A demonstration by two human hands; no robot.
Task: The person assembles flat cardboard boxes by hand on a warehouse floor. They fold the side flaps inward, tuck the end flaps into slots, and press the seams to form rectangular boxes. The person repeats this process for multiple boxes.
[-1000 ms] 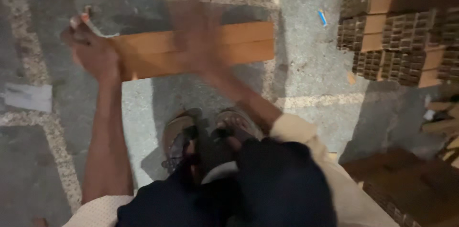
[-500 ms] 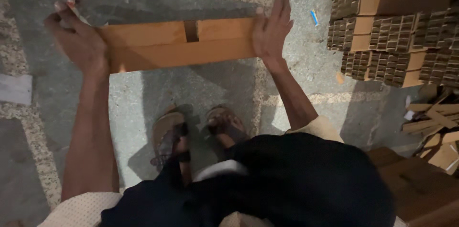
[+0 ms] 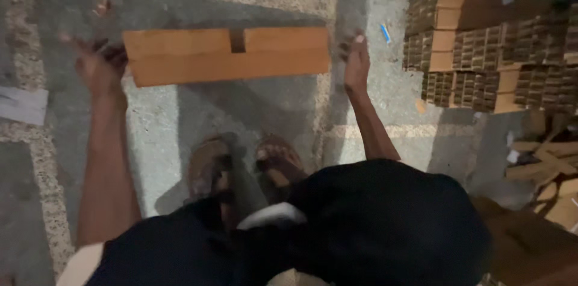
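Two bare hands flanked a flat folded cardboard piece [image 3: 227,55] that lay in the upper middle of the frame, over the concrete floor [image 3: 241,111]. At the upper left, the left hand [image 3: 99,64] met the cardboard's left end, fingers spread and blurred, so whether its grip was closed on the edge could not be told. To the right of center, the right hand [image 3: 356,62] sat just beside the cardboard's right end, fingers straight and pointing toward the top of the frame, its grip open and holding nothing. The cardboard showed a small notch in the middle of its upper edge and a fold line along its length. Below it, in the middle of the frame, stood two sandalled feet [image 3: 244,165]. Stacks of cardboard [image 3: 481,51] filled the upper right, with loose scraps [image 3: 548,165] lower at the right edge. A pale paper [image 3: 23,104] lay at the left edge.
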